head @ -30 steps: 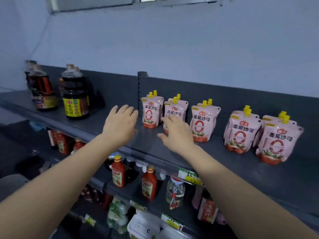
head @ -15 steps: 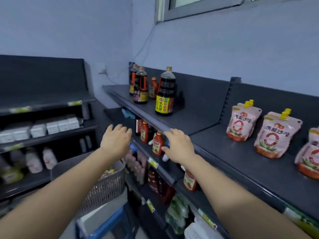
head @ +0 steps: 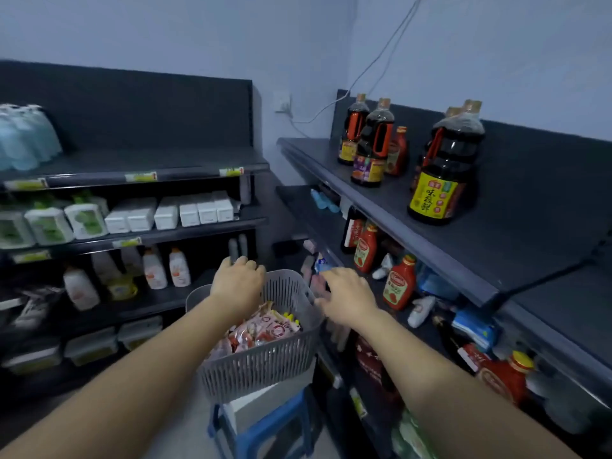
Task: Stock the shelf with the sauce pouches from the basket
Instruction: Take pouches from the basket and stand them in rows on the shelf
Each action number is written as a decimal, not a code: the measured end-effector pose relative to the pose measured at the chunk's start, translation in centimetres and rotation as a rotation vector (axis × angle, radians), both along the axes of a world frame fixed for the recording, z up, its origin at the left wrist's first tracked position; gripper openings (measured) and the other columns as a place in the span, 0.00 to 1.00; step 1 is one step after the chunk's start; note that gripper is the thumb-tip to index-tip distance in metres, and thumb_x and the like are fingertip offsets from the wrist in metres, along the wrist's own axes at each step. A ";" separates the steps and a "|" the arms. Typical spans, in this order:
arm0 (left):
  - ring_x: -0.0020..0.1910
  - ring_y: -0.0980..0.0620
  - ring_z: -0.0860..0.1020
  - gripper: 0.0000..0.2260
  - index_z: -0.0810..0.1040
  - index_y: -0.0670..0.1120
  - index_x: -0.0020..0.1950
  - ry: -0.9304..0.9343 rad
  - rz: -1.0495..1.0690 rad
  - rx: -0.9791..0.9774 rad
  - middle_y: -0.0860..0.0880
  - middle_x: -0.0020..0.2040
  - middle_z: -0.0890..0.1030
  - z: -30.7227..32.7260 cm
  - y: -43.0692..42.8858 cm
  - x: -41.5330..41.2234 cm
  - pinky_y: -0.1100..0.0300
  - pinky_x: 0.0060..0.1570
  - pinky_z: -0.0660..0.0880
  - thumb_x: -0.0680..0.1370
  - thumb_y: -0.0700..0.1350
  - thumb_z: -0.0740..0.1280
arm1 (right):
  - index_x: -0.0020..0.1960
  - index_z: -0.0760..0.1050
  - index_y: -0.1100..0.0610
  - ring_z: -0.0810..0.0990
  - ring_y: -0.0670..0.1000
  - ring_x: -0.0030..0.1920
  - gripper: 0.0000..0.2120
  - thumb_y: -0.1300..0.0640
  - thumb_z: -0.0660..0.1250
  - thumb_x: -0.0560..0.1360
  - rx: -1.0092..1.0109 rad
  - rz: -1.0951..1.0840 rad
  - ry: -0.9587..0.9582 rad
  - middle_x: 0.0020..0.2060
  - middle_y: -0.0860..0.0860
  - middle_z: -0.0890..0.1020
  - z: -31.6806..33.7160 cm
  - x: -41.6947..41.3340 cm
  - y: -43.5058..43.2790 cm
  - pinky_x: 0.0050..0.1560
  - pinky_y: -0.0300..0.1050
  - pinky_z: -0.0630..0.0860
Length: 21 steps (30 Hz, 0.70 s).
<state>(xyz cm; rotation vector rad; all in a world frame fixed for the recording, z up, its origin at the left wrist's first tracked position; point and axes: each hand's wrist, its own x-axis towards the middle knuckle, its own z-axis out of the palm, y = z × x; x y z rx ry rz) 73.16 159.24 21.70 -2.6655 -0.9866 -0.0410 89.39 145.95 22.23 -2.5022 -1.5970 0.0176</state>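
Note:
A grey slatted basket (head: 261, 366) stands on a blue stool, low in the middle of the view. Several pink sauce pouches (head: 265, 329) with yellow caps lie piled inside it. My left hand (head: 238, 284) hovers over the basket's far rim with its fingers loosely bent, holding nothing. Above the basket's right rim my right hand (head: 347, 296) reaches out, fingers spread and empty. The dark top shelf (head: 496, 246) runs along the right; the pouches placed there lie outside the view.
Dark soy sauce bottles (head: 443, 170) stand on the top shelf. Red ketchup bottles (head: 399, 283) fill the shelf beneath it, close to my right hand. The left rack holds white boxes (head: 188, 212) and white bottles (head: 178, 268). The blue stool (head: 265, 429) stands on the floor.
The view has swung left and down, from the pouches on the shelf to the basket. Both empty hands came away from the shelf and now hang over the basket.

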 end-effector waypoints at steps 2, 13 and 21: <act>0.64 0.46 0.70 0.17 0.70 0.46 0.64 0.017 0.031 -0.038 0.47 0.63 0.75 -1.6 1.9 0.0 0.50 0.63 0.64 0.76 0.47 0.61 | 0.67 0.69 0.54 0.68 0.57 0.68 0.25 0.45 0.67 0.74 -0.043 0.017 0.020 0.66 0.54 0.73 -1.5 0.1 2.3 0.66 0.53 0.68; 0.65 0.47 0.70 0.19 0.70 0.48 0.67 0.118 0.185 -0.221 0.48 0.64 0.75 -10.7 9.7 3.2 0.50 0.64 0.64 0.77 0.50 0.64 | 0.62 0.72 0.55 0.72 0.57 0.64 0.18 0.48 0.65 0.75 -0.205 0.143 0.117 0.62 0.55 0.76 -10.0 4.3 11.7 0.61 0.50 0.70; 0.67 0.45 0.69 0.19 0.70 0.47 0.67 0.175 0.274 -0.387 0.46 0.66 0.74 -17.7 13.3 6.3 0.48 0.67 0.64 0.76 0.47 0.64 | 0.68 0.69 0.52 0.71 0.58 0.66 0.24 0.46 0.65 0.75 -0.365 0.211 0.210 0.63 0.55 0.75 -16.1 8.0 17.4 0.63 0.50 0.69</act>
